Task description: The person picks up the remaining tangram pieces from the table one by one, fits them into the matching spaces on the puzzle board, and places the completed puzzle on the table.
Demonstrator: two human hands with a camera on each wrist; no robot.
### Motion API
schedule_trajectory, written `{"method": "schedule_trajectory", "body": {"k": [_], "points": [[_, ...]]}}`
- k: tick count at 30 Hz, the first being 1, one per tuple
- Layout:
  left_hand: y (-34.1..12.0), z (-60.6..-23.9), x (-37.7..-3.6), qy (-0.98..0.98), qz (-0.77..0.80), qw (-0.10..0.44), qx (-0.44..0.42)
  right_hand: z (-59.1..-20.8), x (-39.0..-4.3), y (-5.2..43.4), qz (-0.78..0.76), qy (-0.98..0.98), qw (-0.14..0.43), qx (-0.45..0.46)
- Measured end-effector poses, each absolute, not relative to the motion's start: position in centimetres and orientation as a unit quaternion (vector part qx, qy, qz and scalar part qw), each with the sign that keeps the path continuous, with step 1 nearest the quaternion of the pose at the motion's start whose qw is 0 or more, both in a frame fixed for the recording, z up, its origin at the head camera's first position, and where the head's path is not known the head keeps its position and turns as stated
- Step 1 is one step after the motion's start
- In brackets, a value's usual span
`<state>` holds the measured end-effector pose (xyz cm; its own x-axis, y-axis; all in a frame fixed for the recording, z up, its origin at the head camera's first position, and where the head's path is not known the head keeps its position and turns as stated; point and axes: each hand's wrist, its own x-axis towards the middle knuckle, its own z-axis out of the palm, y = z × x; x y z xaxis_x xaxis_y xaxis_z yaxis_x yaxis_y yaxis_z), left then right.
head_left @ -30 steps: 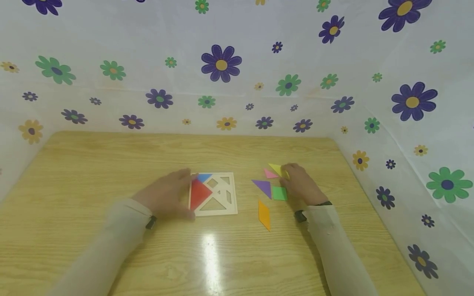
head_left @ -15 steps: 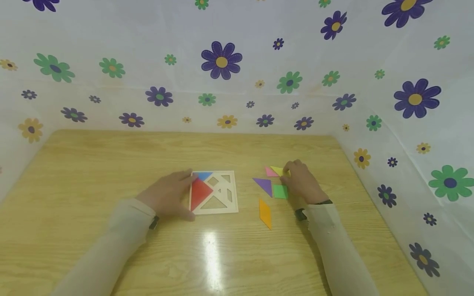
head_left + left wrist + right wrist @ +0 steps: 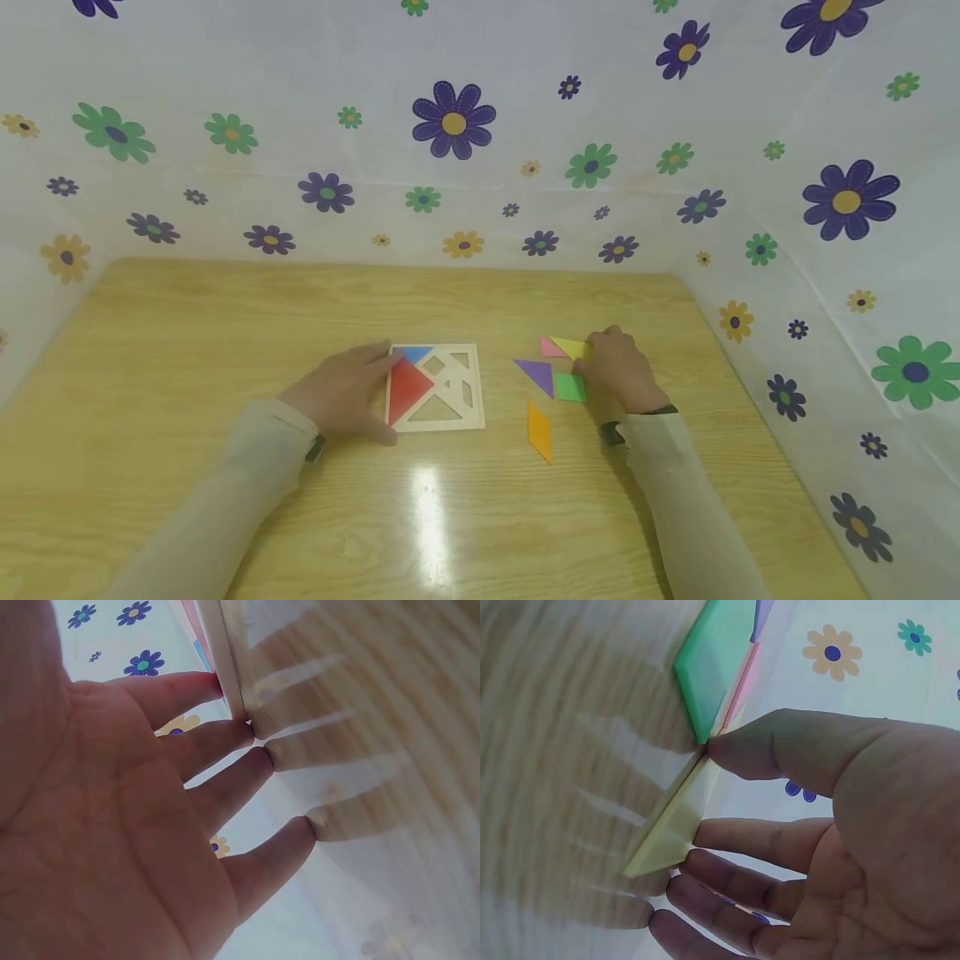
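Note:
A white puzzle frame [image 3: 437,419] lies on the wooden table [image 3: 187,333] with a red triangle [image 3: 407,387] and a blue triangle [image 3: 414,353] set in it. My left hand [image 3: 375,390] rests flat against the frame's left edge [image 3: 229,667] with its fingers [image 3: 225,780] straight. To the right, my right hand [image 3: 594,354] pinches a yellow triangle [image 3: 570,346] that lies on the table. In the right wrist view my thumb [image 3: 780,746] is at one edge of that yellow triangle [image 3: 679,817] and my fingers [image 3: 727,881] are at the other.
Loose pieces lie by the right hand: a pink triangle [image 3: 550,347], a purple triangle [image 3: 536,375], a green square [image 3: 570,387] and an orange parallelogram [image 3: 539,430]. Flowered sheeting [image 3: 450,125] walls the table at the back and on both sides.
The right hand has edged a little to the right at the yellow triangle. The left hand and the frame have stayed put.

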<state>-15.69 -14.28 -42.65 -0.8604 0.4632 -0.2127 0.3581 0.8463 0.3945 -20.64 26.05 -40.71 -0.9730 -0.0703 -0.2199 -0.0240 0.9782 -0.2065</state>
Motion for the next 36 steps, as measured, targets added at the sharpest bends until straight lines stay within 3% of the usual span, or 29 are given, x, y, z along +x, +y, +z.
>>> {"method": "schedule_trajectory", "body": {"k": [25, 36], "points": [[-14.4, -43.39, -16.05, 0.949, 0.174, 0.153, 0.214, -40.18, -20.8, 26.54, -0.166, 0.978, 0.124, -0.017], [-14.17, -43.2, -16.08, 0.95, 0.172, 0.16, 0.206, -39.76, -20.82, 26.8, -0.196, 0.977, 0.075, -0.038]]}}
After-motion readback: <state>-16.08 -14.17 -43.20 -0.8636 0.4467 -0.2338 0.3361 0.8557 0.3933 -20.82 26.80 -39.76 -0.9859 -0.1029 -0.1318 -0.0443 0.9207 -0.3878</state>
